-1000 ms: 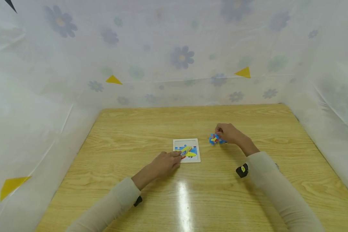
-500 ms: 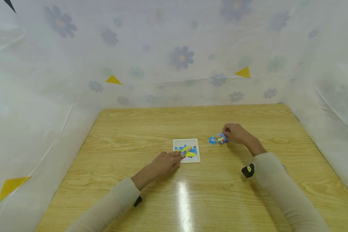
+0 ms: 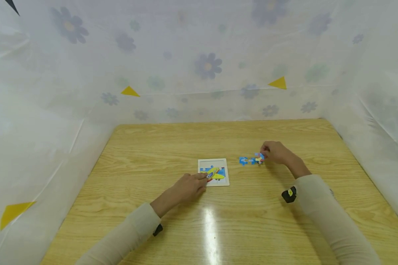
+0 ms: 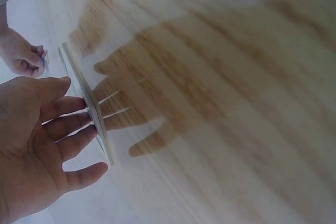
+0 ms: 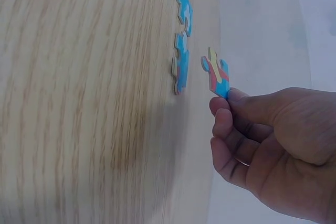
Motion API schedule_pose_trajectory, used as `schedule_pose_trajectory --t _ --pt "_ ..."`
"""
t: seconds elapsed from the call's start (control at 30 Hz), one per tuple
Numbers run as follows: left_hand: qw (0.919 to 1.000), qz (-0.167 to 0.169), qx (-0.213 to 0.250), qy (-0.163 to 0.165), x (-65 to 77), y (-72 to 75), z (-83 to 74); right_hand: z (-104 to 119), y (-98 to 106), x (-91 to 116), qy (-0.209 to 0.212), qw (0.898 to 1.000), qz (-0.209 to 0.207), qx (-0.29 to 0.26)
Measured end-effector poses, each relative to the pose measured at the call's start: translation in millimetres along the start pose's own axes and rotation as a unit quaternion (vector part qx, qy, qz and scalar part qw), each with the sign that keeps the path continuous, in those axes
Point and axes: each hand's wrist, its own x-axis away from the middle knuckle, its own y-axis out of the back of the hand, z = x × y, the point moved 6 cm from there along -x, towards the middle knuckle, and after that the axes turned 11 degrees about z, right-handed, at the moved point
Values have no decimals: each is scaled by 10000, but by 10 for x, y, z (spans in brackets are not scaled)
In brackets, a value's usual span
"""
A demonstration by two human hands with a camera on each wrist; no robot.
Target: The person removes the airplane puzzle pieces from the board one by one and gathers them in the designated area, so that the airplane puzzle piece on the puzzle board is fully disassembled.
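Observation:
A small white-framed jigsaw tray (image 3: 227, 182) lies on the table, with a yellow airplane picture partly assembled in its lower portion. My left hand (image 3: 189, 187) rests on the tray's left edge with its fingers extended; in the left wrist view, those fingers (image 4: 73, 142) touch the thin tray edge. My right hand (image 3: 276, 152) pinches a blue, red and yellow jigsaw piece (image 5: 217, 74) between thumb and index finger, held above the tabletop in the right wrist view. Loose blue jigsaw pieces (image 5: 181, 61) lie on the wood beside it, and another blue piece (image 3: 243, 161) sits closer to the tray.
A wood-grain table (image 3: 152, 147) spreads beneath both hands. White flowered sheeting (image 3: 185, 103) encloses its back and sides, with yellow triangles (image 3: 278, 83) on it. Dark wrist devices (image 3: 289, 195) sit at the cuffs.
My right hand has moved rightward with the pinched piece, leaving more of the loose blue pieces visible. My left hand and the tray have stayed put.

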Motion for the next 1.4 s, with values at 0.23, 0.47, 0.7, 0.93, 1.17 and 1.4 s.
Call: schedule_pose_trajectory --t 0.23,0.47,0.7,0.93,1.17,1.4 --pt "10000 -31 -11 -29 1 -8 1 -107 -3 22 -44 10000 -7 77" --pt "10000 -54 11 -40 0 -3 2 -237 1 30 -39 9998 -52 164" --pt "10000 -15 -50 -50 -6 -10 8 -272 1 35 -72 9999 75 35" --pt "10000 -9 -43 -15 -23 -55 33 -292 0 32 -165 9997 155 36" --pt "10000 -62 -14 -34 -27 -52 32 -330 -34 -12 -258 9992 296 63" --pt "10000 -52 -54 -7 -25 -65 33 -354 -45 -23 -278 9988 371 137"
